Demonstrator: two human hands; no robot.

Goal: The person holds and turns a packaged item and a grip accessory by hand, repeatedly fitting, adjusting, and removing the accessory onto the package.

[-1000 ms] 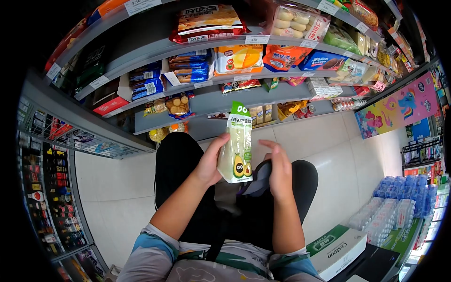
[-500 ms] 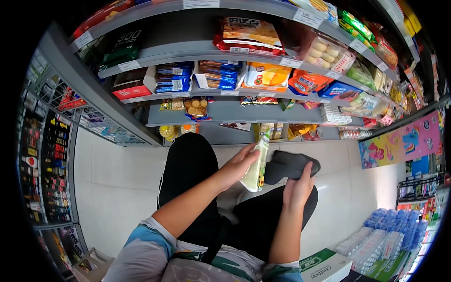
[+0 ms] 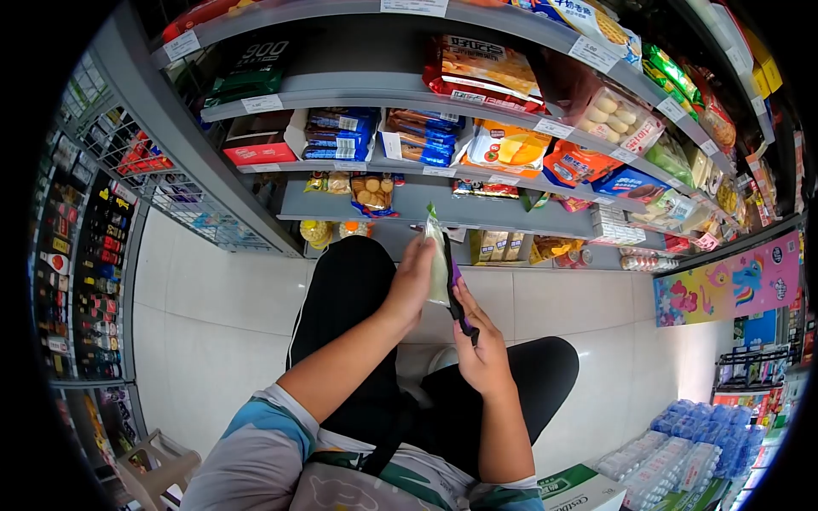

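Observation:
Between my hands, over the gap between my knees, a green and clear snack packet [image 3: 439,271] stands nearly edge-on. My left hand [image 3: 412,285] holds it from the left side, with the fingers hidden behind it. Against its right side is a thin dark item with a purple face [image 3: 455,272], also seen almost edge-on. My right hand [image 3: 481,341] grips that dark item from the right and below. The packet and the dark item lie close together, apparently touching.
Ahead are shelves [image 3: 358,89] with blue wafer packs [image 3: 341,136], a red biscuit bag [image 3: 484,72] and an orange pack [image 3: 507,146]. A wire rack [image 3: 175,183] stands left. Bottled water [image 3: 699,443] and a green and white box [image 3: 579,490] are at lower right; a beige stool [image 3: 158,468] is lower left.
The packet has turned from facing me to edge-on. The dark item, earlier lower or flat to the right, now stands upright against it. My hands have come together, and the view has shifted left.

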